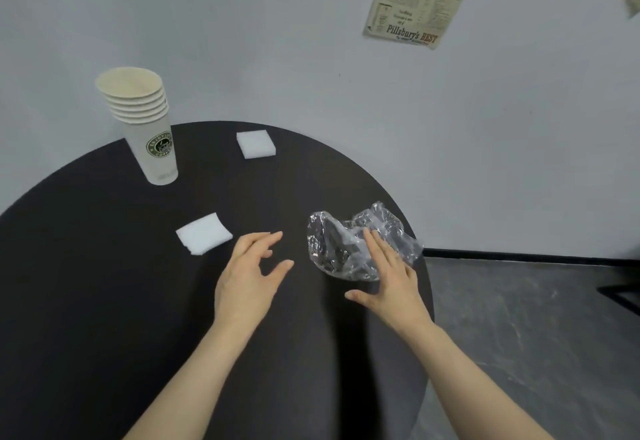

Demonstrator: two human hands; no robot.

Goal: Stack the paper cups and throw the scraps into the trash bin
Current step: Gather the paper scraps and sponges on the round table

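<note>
Both hands spread, holding nothing: right hand [388, 277] rests on plastic wrap [360, 242] at the counter [104, 266] edge; a careless push may slide it off.

One round black table [104, 266] carries everything countable. At its far left edge stands one stack of paper cups [145, 128]; six rims show, so six cups. Two white foam squares lie on the table: one [255, 143] just right of the stack, the other [204, 233] nearer the table's middle. One crumpled clear plastic wrapper [339, 245] sits near the right edge. Two hands are over the table, the left hand [247, 278] and the right hand [389, 278]. One printed poster [420, 0] hangs on the wall beyond the table.
</note>
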